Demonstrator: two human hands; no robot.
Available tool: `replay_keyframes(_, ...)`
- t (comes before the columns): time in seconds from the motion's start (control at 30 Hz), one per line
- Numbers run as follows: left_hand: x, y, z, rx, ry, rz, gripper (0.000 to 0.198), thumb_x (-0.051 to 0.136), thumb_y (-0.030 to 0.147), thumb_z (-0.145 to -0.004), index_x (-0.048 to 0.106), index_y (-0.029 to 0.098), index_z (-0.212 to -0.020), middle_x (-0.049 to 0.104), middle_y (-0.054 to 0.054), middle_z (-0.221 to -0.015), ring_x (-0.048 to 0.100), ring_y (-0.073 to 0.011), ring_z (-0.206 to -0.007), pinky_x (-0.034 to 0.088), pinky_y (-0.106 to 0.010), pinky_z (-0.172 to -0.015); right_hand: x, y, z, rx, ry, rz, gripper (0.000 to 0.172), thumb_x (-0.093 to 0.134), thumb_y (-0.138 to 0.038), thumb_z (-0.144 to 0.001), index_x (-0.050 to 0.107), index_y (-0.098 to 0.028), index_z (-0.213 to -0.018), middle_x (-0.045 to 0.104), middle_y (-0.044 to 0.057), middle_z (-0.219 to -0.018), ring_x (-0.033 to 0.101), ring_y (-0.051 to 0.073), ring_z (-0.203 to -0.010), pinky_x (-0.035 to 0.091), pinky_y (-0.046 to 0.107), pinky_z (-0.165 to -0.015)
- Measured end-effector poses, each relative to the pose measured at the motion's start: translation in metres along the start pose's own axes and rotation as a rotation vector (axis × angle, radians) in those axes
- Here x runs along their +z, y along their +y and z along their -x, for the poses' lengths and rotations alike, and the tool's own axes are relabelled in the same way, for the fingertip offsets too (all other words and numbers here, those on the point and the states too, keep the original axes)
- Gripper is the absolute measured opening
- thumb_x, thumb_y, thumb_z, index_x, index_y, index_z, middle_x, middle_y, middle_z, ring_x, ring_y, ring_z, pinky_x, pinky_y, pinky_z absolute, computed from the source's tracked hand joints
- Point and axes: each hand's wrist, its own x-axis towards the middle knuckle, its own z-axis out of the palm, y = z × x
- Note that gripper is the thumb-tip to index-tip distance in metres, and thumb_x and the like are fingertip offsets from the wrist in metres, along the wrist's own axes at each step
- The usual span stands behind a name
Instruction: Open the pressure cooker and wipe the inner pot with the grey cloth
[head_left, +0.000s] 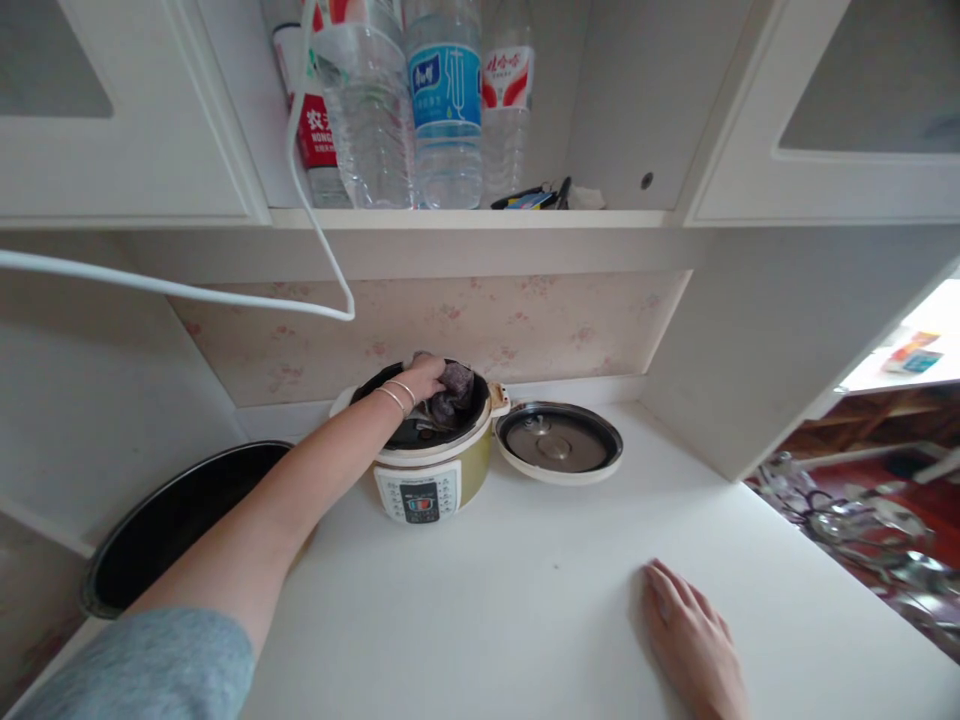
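My left hand (424,378) reaches into the open electric cooker (474,462), its fingers closed round a dark grey cloth (455,390). The cloth lies bunched against the black inside of the cooker, and my fingertips are partly hidden. White and olive-green outside, the cooker has a control panel (420,495) facing me. Just right of it, the round lid (559,440) lies with its metal underside up. My right hand (688,632) rests on the white countertop (525,600), fingers lying on the surface and holding nothing.
A black pot (172,520) stands left of the cooker, partly behind my left forearm. Overhead, an open cabinet shelf (622,218) holds several plastic bottles (448,110). A white cable (262,303) hangs in front at the left. Side panels border the counter.
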Motion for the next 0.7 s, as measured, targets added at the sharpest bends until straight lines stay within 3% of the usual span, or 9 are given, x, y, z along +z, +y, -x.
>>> replay_keyframes(0.2,-0.009,-0.01,0.03,-0.009,-0.301,-0.248,0.025,0.058,-0.001,-0.059,0.062,0.013,-0.08,0.062,-0.002,-0.063,0.061,-0.0155,-0.056,0.049,-0.024,-0.051,-0.006,-0.004,0.001,0.004,-0.019,0.017,0.048,0.021,-0.042,-0.093,0.053,-0.026,-0.126,0.051,0.0,-0.137,0.044,0.023,-0.125,0.035,0.042,-0.101)
replay_keyframes(0.3,-0.033,-0.005,0.045,-0.006,-0.526,-0.434,0.03,0.056,-0.003,-0.05,0.066,0.013,-0.073,0.066,-0.003,-0.065,0.061,-0.0164,-0.056,0.046,-0.022,-0.047,-0.004,-0.004,0.002,0.011,-0.025,0.015,0.05,0.02,-0.042,-0.093,0.052,-0.026,-0.127,0.051,0.0,-0.137,0.044,0.023,-0.125,0.035,0.043,-0.101)
replay_keyframes(0.4,-0.064,0.003,0.047,0.066,-0.755,-0.878,0.032,0.057,-0.001,-0.048,0.07,0.018,-0.07,0.068,0.0,-0.064,0.058,-0.0155,-0.052,0.04,-0.022,-0.044,-0.003,-0.003,0.002,-0.001,-0.019,-0.002,0.049,0.022,-0.042,-0.092,0.053,-0.025,-0.127,0.051,0.002,-0.138,0.044,0.024,-0.125,0.035,0.044,-0.101)
replay_keyframes(0.47,-0.081,0.007,0.04,0.166,-0.73,-1.191,0.023,0.062,0.003,-0.048,0.069,0.02,-0.061,0.065,0.001,-0.055,0.055,-0.0144,-0.047,0.038,-0.022,-0.044,-0.002,-0.003,0.002,-0.008,-0.011,-0.013,0.049,0.023,-0.041,-0.092,0.053,-0.024,-0.127,0.051,0.003,-0.137,0.044,0.025,-0.125,0.036,0.044,-0.101)
replay_keyframes(0.53,-0.09,0.007,0.029,0.325,-0.58,-1.381,0.014,0.068,0.007,-0.048,0.066,0.021,-0.051,0.062,0.0,-0.048,0.054,-0.0142,-0.047,0.039,-0.022,-0.049,-0.001,-0.002,0.002,-0.008,-0.01,-0.016,0.049,0.024,-0.041,-0.091,0.054,-0.024,-0.126,0.051,0.003,-0.137,0.045,0.025,-0.124,0.036,0.044,-0.101)
replay_keyframes(0.63,-0.089,0.0,0.013,0.531,-0.397,-1.428,0.02,0.072,0.012,-0.054,0.059,0.02,-0.041,0.06,-0.005,-0.046,0.061,-0.0195,-0.062,0.043,-0.026,-0.066,-0.001,-0.002,0.003,-0.006,-0.014,-0.011,0.049,0.025,-0.041,-0.091,0.054,-0.024,-0.126,0.052,0.003,-0.136,0.046,0.025,-0.124,0.038,0.044,-0.1)
replay_keyframes(0.7,-0.079,-0.007,0.004,0.603,-0.374,-1.402,0.03,0.07,0.011,-0.059,0.053,0.019,-0.035,0.061,-0.01,-0.049,0.063,-0.0261,-0.08,0.042,-0.033,-0.079,-0.001,-0.001,0.003,-0.001,-0.011,-0.011,0.048,0.026,-0.041,-0.09,0.054,-0.025,-0.126,0.051,0.002,-0.137,0.045,0.025,-0.124,0.038,0.044,-0.1)
